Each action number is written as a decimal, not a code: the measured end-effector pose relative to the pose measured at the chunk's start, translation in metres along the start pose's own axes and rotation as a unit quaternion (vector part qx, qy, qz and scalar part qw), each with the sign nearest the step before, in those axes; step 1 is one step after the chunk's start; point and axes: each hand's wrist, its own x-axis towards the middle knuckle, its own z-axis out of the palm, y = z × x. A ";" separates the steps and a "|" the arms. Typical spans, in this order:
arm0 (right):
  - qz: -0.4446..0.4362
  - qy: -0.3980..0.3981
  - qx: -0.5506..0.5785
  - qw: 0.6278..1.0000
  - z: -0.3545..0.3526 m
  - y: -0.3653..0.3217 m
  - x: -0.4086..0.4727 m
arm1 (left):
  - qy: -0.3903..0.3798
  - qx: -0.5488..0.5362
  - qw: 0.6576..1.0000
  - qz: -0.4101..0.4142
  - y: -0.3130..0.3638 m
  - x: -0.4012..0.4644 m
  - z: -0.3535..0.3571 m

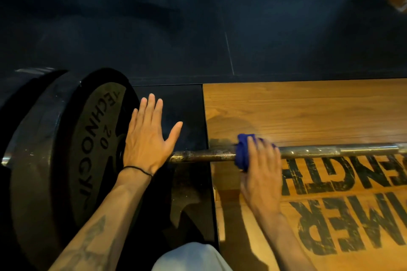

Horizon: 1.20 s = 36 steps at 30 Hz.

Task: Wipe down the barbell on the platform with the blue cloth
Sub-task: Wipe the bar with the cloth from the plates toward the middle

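Note:
The barbell [204, 155] lies across the wooden platform [308, 112], its worn metal shaft running left to right. My right hand [261, 169] is closed over the blue cloth [242, 153], which is wrapped around the shaft near the platform's left edge. My left hand [147, 138] is flat and spread, fingers apart, resting against the face of the black 20 plate [92, 152] at the bar's left end. It holds nothing. The shaft under the cloth is hidden.
A second black plate [37, 138] sits outside the first. A black rubber mat [187, 116] lies between the plates and the wood. Large black lettering [352, 204] marks the platform near me. My knee in pale cloth [191, 257] shows at the bottom. Dark floor stretches beyond.

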 end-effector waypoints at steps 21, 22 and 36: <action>0.047 -0.014 0.003 0.999 0.001 -0.015 -0.006 | 0.009 0.024 0.999 0.029 0.003 -0.001 0.000; 0.064 -0.010 0.009 0.998 0.002 -0.032 -0.005 | 0.007 0.025 0.999 0.030 0.003 -0.002 0.000; 0.066 0.013 0.000 0.998 0.000 0.018 -0.002 | 0.006 0.009 1.000 0.012 0.003 -0.002 0.002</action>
